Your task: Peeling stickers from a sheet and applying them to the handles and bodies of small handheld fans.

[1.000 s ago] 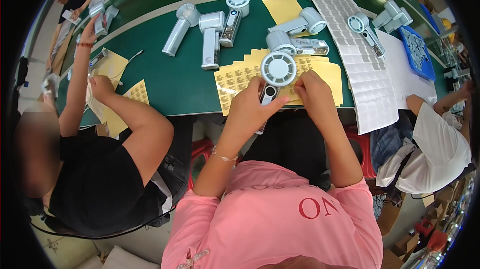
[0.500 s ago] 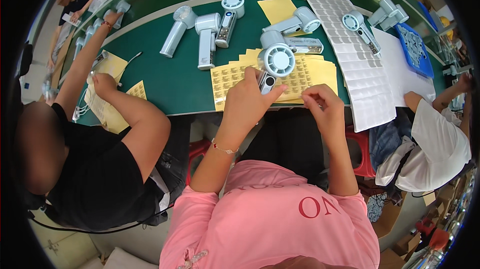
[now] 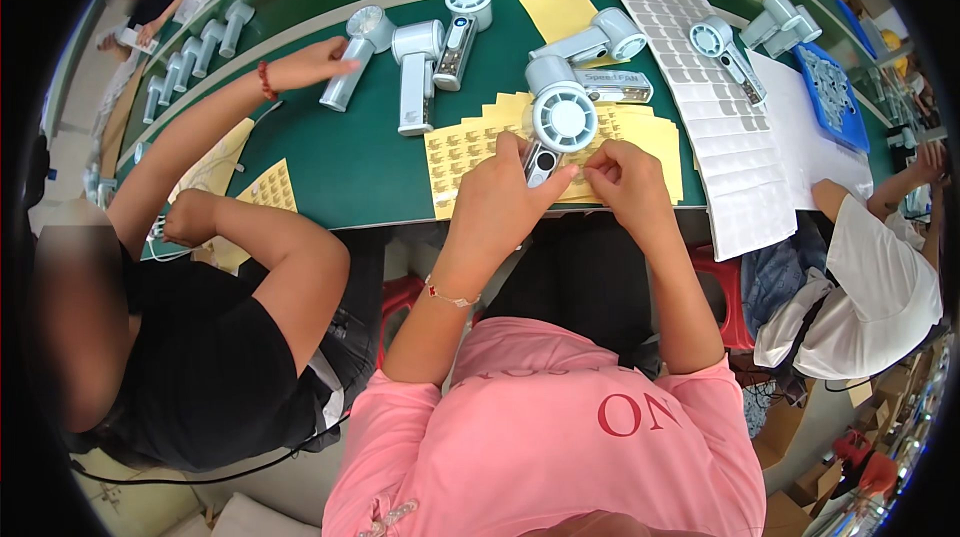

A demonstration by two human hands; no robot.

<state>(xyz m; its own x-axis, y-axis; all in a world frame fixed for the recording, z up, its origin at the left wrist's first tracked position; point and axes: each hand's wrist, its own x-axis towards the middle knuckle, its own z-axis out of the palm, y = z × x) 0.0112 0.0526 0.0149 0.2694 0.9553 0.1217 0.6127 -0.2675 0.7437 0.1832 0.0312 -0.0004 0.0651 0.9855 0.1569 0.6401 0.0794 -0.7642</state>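
Observation:
My left hand [image 3: 497, 199] is wrapped round the handle of a light-blue handheld fan [image 3: 565, 118], its round grille facing up and away from me. Close by on the right, my right hand [image 3: 636, 183] has thumb and fingers pinched together beside the handle; whatever lies between the fingertips is too small to make out. Under both hands spreads a stack of yellow label sheets [image 3: 460, 149] with rows of small dark-printed labels. Just beyond the held fan lie another fan [image 3: 615, 86] and a further one [image 3: 612, 34], both on their sides.
Several fans stand or lie at the back, including one [image 3: 414, 82] upside down. White label sheets [image 3: 735, 167] run along the right, near a blue tray [image 3: 830, 97] of small parts. At left, a co-worker's hand [image 3: 315, 64] reaches to a fan [image 3: 350, 67].
My right hand has moved left and up, closer to the fan's handle. My left hand keeps its hold. The co-worker's arm has swung right from the far row to a nearer fan.

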